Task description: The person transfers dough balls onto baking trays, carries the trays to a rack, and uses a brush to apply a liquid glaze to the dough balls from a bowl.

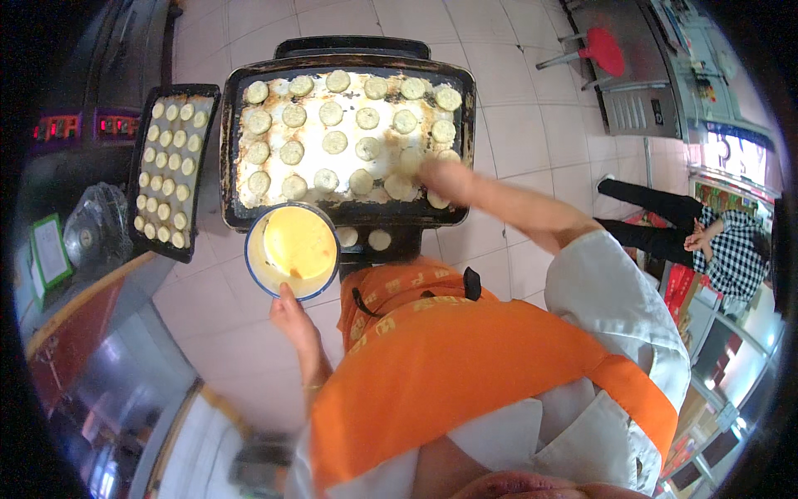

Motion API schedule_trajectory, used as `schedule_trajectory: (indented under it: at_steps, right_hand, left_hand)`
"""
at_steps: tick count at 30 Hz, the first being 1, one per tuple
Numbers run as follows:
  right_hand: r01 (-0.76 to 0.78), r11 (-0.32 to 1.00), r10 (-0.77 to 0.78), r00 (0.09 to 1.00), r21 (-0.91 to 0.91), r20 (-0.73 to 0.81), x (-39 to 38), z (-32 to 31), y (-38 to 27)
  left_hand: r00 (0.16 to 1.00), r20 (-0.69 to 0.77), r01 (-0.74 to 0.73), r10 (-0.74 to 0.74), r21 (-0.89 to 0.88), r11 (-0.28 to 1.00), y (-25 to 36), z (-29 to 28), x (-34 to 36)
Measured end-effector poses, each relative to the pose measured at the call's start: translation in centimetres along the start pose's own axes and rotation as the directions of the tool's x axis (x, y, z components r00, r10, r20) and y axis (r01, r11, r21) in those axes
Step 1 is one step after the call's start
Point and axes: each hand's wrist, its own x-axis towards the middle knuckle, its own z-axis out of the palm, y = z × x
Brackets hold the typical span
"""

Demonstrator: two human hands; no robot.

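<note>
My left hand grips a white, blue-rimmed bowl of yellow liquid, held over the near edge of a large, worn black-rimmed baking tray. Rows of round, pale dough pieces cover the tray. At its right side, my right hand reaches down to the pieces, blurred by motion, so its fingers and anything in them are unclear. Below this tray, part of another one with pale rounds shows, mostly hidden by the bowl and my orange apron.
A second, narrower tray of dough rounds rests at left, beside plastic wrapping and red-lit oven panels. At top right are a red stool and steel equipment. Another person in checked clothing and dark trousers stands at right.
</note>
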Motion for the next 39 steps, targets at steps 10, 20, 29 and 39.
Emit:
schedule_trajectory:
  at_steps: [10,20,29,39]
  right_hand:
    - [-0.429,0.865,0.498,0.793,0.26,-0.351,9.1,-5.3,12.0]
    - [-0.122,0.728,0.432,0.846,0.674,-0.313,2.8,-12.5,-3.4]
    - [-0.223,0.741,0.397,0.906,0.634,-0.145,8.1,-15.9,-10.1]
    - [-0.118,0.824,0.329,0.895,0.554,-0.3,6.1,-18.2,-11.8]
  left_hand:
    - [0.989,-0.025,-0.146,0.145,-0.044,0.988,-1.1,-0.6,0.9]
    - [0.971,-0.013,-0.236,0.237,0.059,0.97,-1.4,2.0,2.7]
    - [0.905,0.103,-0.412,0.412,0.453,0.791,0.3,6.9,3.3]
    - [0.932,0.168,-0.36,0.321,0.351,0.864,0.5,8.4,3.5]
